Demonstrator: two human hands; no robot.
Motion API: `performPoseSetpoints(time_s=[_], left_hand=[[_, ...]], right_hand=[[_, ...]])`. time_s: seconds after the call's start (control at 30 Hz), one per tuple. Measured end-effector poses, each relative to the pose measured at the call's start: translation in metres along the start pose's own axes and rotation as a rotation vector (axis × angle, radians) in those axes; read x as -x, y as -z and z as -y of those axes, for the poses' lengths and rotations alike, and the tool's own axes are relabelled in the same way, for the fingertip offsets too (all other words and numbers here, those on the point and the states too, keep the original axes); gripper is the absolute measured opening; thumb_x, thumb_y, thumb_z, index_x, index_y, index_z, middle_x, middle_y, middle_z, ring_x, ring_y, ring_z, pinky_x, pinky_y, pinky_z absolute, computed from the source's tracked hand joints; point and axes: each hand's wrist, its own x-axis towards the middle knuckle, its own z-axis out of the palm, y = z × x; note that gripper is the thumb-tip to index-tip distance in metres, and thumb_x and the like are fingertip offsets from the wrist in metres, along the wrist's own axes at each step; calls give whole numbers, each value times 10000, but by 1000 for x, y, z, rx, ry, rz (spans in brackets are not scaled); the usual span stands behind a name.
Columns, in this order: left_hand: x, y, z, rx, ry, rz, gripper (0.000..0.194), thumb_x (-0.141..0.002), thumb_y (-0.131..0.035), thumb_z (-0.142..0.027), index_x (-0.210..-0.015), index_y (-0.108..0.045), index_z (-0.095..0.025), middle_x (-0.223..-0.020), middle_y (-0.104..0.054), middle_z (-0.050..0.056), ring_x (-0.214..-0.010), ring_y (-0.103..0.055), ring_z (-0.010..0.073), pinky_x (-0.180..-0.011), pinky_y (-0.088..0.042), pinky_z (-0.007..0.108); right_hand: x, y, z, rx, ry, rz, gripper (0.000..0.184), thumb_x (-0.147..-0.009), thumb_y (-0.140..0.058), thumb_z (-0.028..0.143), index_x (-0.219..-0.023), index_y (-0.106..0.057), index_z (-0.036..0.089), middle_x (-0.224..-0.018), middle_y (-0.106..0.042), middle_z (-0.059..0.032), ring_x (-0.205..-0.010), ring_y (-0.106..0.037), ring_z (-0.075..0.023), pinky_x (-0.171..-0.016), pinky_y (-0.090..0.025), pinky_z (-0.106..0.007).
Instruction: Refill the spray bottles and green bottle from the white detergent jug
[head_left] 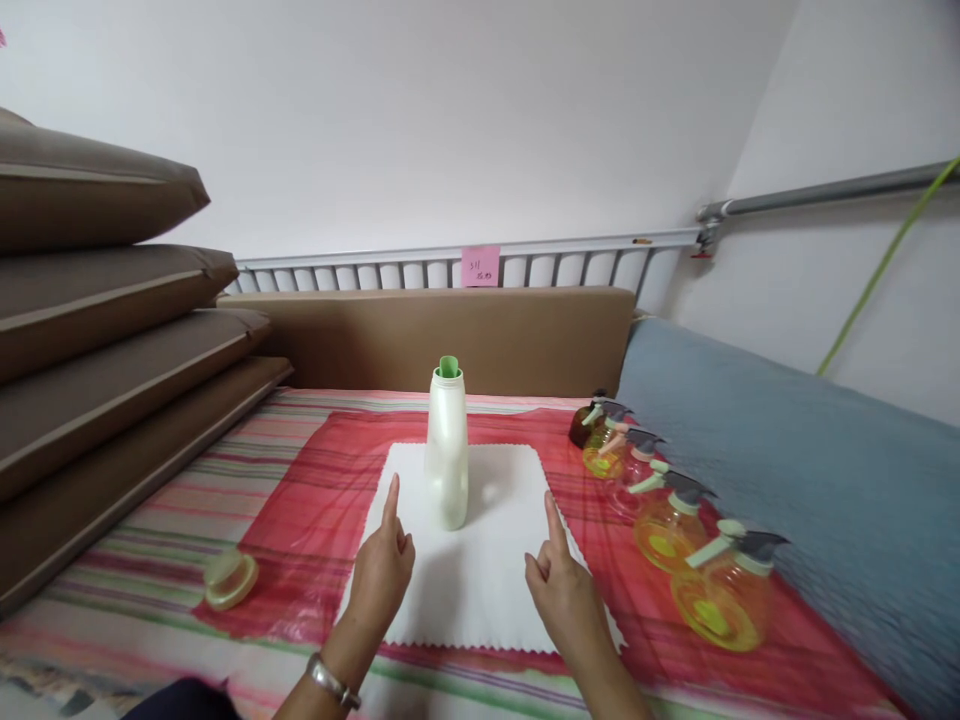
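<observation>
Pale-green bottle (pixel 448 440) upright on white cloth (pixel 502 590), green spout (pixel 448 367) uncovered; likely cap (pixel 229 578) off, lying well to the left; left hand (pixel 382 572) and right hand (pixel 564 592) empty on either side, index fingers (pixel 391 503) extended, others curled; handling just ahead or just over, impossible to tell; spray bottles (pixel 724 600) lined up at right.

Diffuse light; tall, pale-green plastic bottle (pixel 448 450) casts soft shadows across white, scallop-edged rectangular cloth (pixel 502 590); margins stretched and soft.
</observation>
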Motion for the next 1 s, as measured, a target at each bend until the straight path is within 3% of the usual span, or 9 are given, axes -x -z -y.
performPoseSetpoints(time_s=[0.17, 0.5, 0.7, 1.0], left_hand=[[0, -1, 3, -24, -7, 17, 805, -768, -434, -93, -1433, 15, -168, -546, -380, -86, -495, -444, 120, -507, -306, 208], [-1, 0, 3, -121, 28, 94, 845, -738, -427, -53, -1429, 51, -142, -514, -423, -86, -491, -474, 128, -497, -274, 220], [0, -3, 4, -100, 26, 139, 884, -718, -428, -16, -1424, 82, -161, -510, -399, -97, -485, -463, 122, -493, -268, 209], [4, -2, 1, -67, 9, 118, 880, -716, -431, -1, -1427, 58, -171, -512, -377, -100, -471, -417, 112, -478, -219, 211]], right_hand=[[1, -1, 0, 51, -8, 17, 629, -832, -340, 209, -1424, -126, 198, -536, -421, 77, -483, -488, -170, -522, -323, -260], [-3, -2, -1, 65, -58, 47, 738, -814, -375, 136, -1436, 17, 207, -506, -413, 92, -488, -499, -168, -498, -261, -256], [-1, 0, -1, 80, -78, 65, 759, -806, -383, 104, -1437, 22, 218, -494, -408, 94, -490, -494, -164, -494, -248, -253], [-3, -1, -4, 70, -88, 72, 784, -795, -427, 90, -1439, -1, 219, -486, -406, 96, -482, -488, -158, -491, -248, -239]])
